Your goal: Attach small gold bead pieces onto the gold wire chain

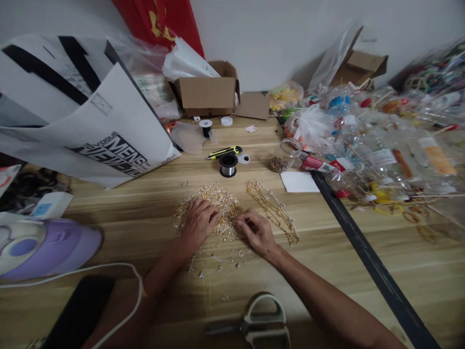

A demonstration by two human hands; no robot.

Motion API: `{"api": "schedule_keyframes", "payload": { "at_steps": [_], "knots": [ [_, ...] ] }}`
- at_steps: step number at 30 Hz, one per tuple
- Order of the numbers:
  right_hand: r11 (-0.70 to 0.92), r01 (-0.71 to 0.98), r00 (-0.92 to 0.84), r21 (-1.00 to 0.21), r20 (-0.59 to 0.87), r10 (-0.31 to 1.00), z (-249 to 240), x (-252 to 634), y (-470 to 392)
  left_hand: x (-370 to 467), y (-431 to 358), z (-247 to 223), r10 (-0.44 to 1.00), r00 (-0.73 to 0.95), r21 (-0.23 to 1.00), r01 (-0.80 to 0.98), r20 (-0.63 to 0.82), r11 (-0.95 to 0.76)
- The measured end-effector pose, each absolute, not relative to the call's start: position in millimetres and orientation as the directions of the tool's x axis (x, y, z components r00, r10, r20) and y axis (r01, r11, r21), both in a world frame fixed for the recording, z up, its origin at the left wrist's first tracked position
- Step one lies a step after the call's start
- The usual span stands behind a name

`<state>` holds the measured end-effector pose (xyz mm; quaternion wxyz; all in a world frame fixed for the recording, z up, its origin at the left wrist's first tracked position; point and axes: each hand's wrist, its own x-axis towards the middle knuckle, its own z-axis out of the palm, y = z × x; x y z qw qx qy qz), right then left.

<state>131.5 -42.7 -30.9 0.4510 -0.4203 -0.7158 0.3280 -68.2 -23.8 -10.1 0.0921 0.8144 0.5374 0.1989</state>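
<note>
A loose pile of gold and silver jewellery pieces (pixel 227 196) lies in the middle of the wooden table. My left hand (pixel 199 222) rests on its left part, fingers bent together and their tips partly hidden. At the pile's right edge, my right hand (pixel 257 231) is closed in a pinch; what it grips is too small to make out. A beaded silver chain (pixel 223 266) lies curved in front of both hands. To the right are several gold and silver chains (pixel 274 211), laid side by side.
Scissors (pixel 250 322) lie at the front edge. Behind the pile are a wire spool (pixel 228 166), a yellow-black cutter knife (pixel 223 152) and a jar of beads (pixel 285 157). Plastic bottles (pixel 385 155) crowd the right; a white bag (pixel 119 131) and purple appliance (pixel 54 247) stand left.
</note>
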Motion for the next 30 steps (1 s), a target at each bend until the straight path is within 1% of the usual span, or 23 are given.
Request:
{"api": "schedule_keyframes", "payload": {
  "at_steps": [6,10,24,30],
  "knots": [
    [0.442,0.293,-0.243,-0.848,0.381,0.892,-31.1,131.1,-42.4,-65.8,-24.8,-18.9,0.882,0.380,0.380,0.800,0.277,-0.464],
    [0.427,0.297,-0.235,-0.854,0.368,0.900,-30.3,130.4,-42.5,-65.5,-25.9,-20.7,0.877,0.392,0.338,0.815,0.278,-0.471],
    [0.429,0.301,-0.234,-0.852,0.370,0.899,-30.6,131.2,-42.7,-63.7,-24.7,-18.2,0.887,0.360,0.226,0.875,0.287,-0.429],
    [0.439,0.298,-0.241,-0.848,0.378,0.894,-32.2,131.6,-42.3,-62.9,-25.5,-16.3,0.894,0.354,0.231,0.878,0.276,-0.419]
  ]
}}
